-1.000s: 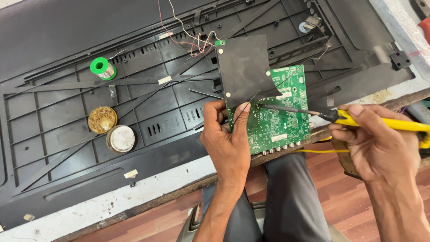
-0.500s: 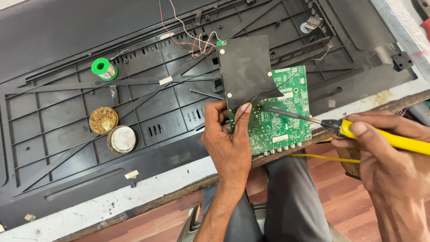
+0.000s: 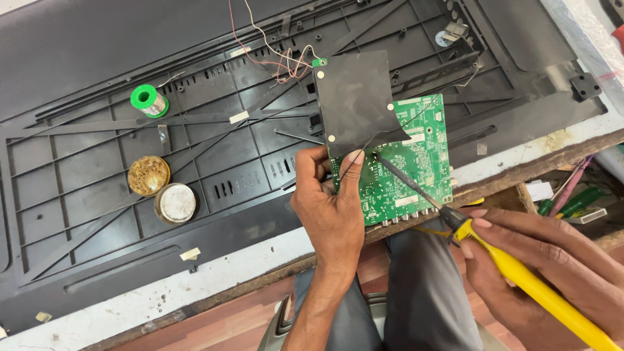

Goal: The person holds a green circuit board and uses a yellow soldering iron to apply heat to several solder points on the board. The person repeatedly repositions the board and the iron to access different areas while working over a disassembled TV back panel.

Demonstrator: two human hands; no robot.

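A green circuit board [image 3: 416, 172] lies at the bench's front edge, its upper left part covered by a black sheet [image 3: 354, 101]. My left hand [image 3: 328, 205] grips the board's left edge and pinches a thin solder wire against it with the thumb. My right hand [image 3: 539, 270] holds a yellow-handled soldering iron [image 3: 520, 273]. Its dark tip touches the board just right of my left thumb.
A large black plastic back panel [image 3: 162, 84] covers the bench. On it sit a green solder spool [image 3: 149, 101], a round tin of brass wool [image 3: 148, 175] and a round tin lid [image 3: 175, 203]. Thin coloured wires [image 3: 286, 62] run from the board's top. A shelf with tools [image 3: 572, 195] is at right.
My right hand has slid down and to the right along the yellow handle. The iron's tip has moved left across the board toward my left thumb. The left hand stays put.
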